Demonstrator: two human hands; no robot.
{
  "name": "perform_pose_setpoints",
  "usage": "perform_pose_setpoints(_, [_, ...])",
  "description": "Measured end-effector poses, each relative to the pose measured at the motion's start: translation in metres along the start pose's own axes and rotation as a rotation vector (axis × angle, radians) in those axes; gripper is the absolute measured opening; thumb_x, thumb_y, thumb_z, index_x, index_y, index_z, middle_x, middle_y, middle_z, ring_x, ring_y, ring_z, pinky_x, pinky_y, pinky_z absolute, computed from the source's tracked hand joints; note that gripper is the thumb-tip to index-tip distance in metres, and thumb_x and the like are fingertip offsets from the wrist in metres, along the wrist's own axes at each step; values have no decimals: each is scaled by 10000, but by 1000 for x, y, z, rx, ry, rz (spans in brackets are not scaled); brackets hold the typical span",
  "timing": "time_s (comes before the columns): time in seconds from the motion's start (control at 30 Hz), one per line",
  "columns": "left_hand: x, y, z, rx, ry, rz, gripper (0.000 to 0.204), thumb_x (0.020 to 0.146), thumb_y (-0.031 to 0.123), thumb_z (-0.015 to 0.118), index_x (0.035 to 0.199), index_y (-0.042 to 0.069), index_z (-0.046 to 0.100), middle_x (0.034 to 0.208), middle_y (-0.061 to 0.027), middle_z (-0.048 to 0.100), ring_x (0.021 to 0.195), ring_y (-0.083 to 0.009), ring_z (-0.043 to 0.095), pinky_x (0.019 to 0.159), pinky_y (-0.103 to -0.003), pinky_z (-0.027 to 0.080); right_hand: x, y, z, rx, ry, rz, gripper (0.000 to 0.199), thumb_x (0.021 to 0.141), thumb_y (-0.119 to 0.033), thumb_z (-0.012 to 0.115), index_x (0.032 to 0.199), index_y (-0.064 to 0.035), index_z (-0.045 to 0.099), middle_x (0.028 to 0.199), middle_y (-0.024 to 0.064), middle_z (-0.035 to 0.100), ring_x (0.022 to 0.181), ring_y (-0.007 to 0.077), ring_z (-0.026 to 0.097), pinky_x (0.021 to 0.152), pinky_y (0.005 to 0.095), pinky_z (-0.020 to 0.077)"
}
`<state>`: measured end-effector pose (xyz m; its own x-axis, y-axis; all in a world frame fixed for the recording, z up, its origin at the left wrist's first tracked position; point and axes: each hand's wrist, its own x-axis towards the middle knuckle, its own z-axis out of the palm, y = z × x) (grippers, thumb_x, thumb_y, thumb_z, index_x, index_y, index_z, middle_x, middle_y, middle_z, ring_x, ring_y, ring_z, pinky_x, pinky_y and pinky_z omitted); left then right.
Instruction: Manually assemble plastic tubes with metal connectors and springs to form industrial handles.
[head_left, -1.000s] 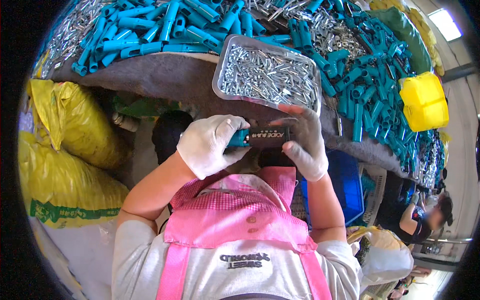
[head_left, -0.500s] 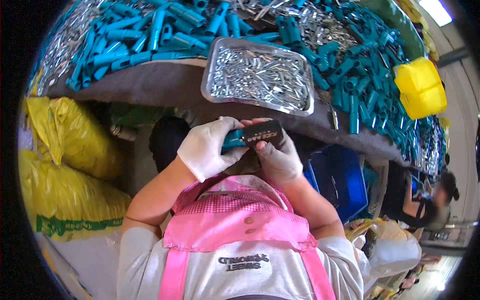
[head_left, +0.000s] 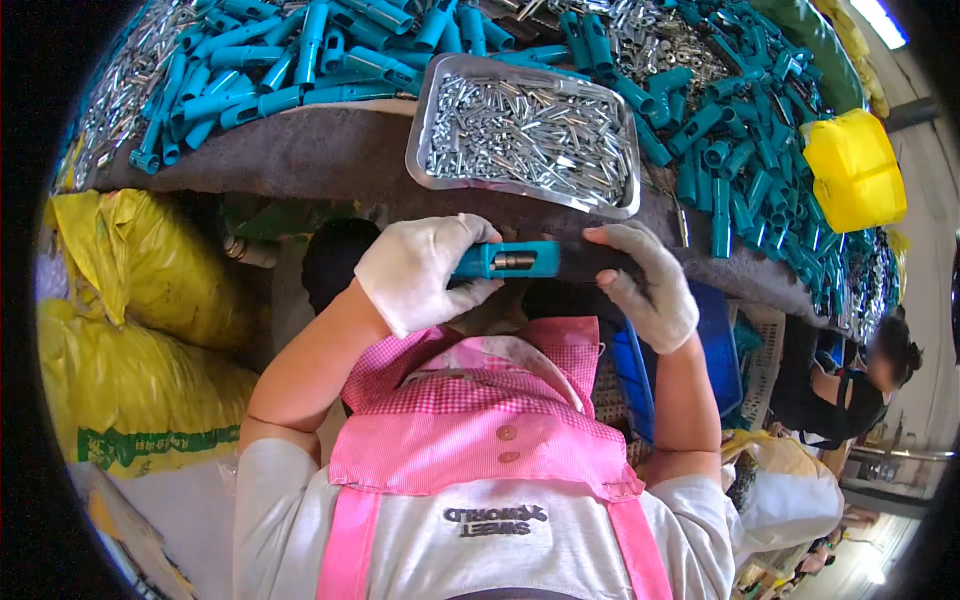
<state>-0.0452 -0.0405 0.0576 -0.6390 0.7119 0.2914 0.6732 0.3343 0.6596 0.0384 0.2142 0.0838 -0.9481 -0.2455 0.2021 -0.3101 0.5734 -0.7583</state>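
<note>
My left hand (head_left: 425, 270), in a white glove with bare fingertips, is closed round a teal tube-shaped plastic handle (head_left: 540, 260) held sideways. Through the long window in the handle's side, a metal pin (head_left: 514, 260) shows. In my right hand (head_left: 650, 285), gloved too, a dark block (head_left: 585, 261) is gripped between thumb and fingers. The block lies in line with the handle's right end; I cannot tell whether the two touch. Just beyond my hands, a metal tray (head_left: 530, 205) full of small silvery metal pins rests on the table's edge.
Heaps of teal handles (head_left: 250, 58) and loose metal parts cover the dark-clothed table (head_left: 300, 150). At the right stands a yellow plastic container (head_left: 855, 170). Yellow sacks (head_left: 150, 390) lie at my left, a blue bin (head_left: 715, 350) at my right. Farther right sits another person (head_left: 830, 395).
My right hand has moved to the right with the dark block, uncovering the handle's window and the metal pin inside. My left hand keeps its hold on the handle.
</note>
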Motion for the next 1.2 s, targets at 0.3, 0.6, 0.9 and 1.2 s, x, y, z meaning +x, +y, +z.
perform_pose_setpoints(0.3, [0, -5, 22, 114, 9, 246, 473, 661, 174, 734, 1062, 12, 543, 807, -110, 618, 736, -286, 628, 635, -372, 515, 6, 2, 47, 238, -80, 461, 372, 934, -366, 477, 1093, -31, 500, 700, 115, 556, 583, 214, 576, 549, 326, 444])
perform_pose_setpoints(0.6, [3, 2, 33, 104, 16, 95, 449, 725, 181, 692, 1092, 21, 489, 904, -170, 611, 756, -346, 621, 644, -394, 520, 26, 36, -5, -414, 507, 191, 213, 900, -232, 537, 999, -51, 586, 822, 110, 612, 688, 214, 600, 632, 308, 469])
perform_pose_setpoints(0.9, [1, 5, 41, 22, 4, -147, 492, 713, 229, 752, 1077, 21, 494, 905, -201, 624, 824, -368, 628, 690, -391, 509, 34, 114, -32, -914, 416, 613, 379, 765, -263, 659, 1110, -126, 579, 1077, 132, 554, 1025, 312, 539, 869, 408, 461])
perform_pose_setpoints(1.2, [8, -3, 37, -184, 34, -252, 469, 764, 264, 716, 1114, 16, 527, 905, -209, 630, 866, -341, 634, 750, -372, 485, 42, 116, -64, -812, 427, 570, 232, 860, -329, 547, 961, -129, 608, 942, 138, 631, 912, 341, 592, 767, 437, 467])
